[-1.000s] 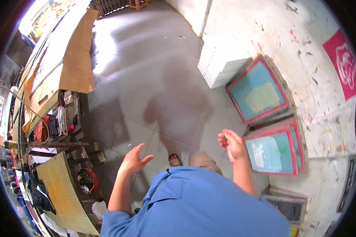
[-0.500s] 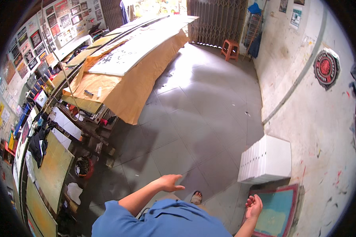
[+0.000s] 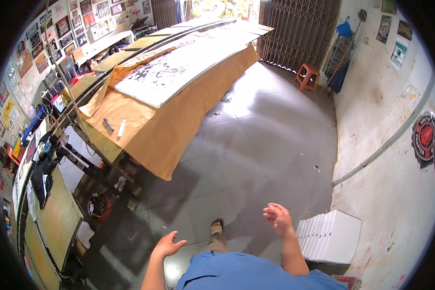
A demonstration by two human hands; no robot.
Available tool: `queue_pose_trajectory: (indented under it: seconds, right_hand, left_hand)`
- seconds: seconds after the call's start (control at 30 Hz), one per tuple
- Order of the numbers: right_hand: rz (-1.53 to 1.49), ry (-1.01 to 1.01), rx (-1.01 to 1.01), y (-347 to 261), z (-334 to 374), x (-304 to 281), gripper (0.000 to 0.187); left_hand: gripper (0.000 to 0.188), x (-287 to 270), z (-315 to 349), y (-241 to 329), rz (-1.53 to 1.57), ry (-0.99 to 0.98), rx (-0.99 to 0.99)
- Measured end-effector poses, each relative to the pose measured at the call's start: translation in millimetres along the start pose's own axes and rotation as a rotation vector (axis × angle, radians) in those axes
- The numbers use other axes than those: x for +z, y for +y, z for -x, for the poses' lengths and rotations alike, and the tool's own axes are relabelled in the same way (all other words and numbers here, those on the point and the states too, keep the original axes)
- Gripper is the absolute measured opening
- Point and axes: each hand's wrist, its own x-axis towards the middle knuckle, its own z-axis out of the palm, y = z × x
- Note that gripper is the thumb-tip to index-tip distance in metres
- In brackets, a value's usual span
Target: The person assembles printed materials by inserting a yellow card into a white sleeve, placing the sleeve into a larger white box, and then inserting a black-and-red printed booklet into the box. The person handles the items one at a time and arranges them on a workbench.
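Note:
Both of my hands are empty and held over the grey tiled floor. My left hand (image 3: 168,244) is low in the middle, thumb and fingers apart. My right hand (image 3: 278,217) is raised farther forward, its fingers loosely bent and touching nothing. Ahead on the left is a long table draped in brown paper (image 3: 152,154). A white sheet with a black print (image 3: 179,72) lies on top. Near the paper's close end are a dark pen-like tool (image 3: 108,124) and a slim white tool (image 3: 121,128). Neither hand reaches them.
A stack of white panels (image 3: 329,237) stands by the right wall, close to my right arm. An orange stool (image 3: 308,77) is near the folding metal gate (image 3: 297,36). On the left are yellowish boards (image 3: 58,217) and a bin (image 3: 100,205). The brown paper's corner juts over the floor.
I have stepped forward, so the table looks nearer. My right hand has swung forward from beside the blue-green framed screen, now almost out of view. My left hand has moved lower and left.

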Motion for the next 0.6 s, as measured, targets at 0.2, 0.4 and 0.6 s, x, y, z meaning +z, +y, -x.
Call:
queue_pose_trajectory:
  seconds: [0.2,0.4,0.6]
  right_hand:
    - [0.26,-0.135,0.096,-72,-97,73,0.024]
    - [0.141,0.039,0.044,-105,-189,32,0.026]
    - [-0.051,0.389,0.09,-139,-291,-74,0.032]
  left_hand:
    - [0.078,-32,-100,45,0.027,0.015,0.006]
    - [0.076,-70,-222,150,-0.11,-0.059,0.235]
    - [0.071,-83,-352,288,-0.276,-0.079,0.32]
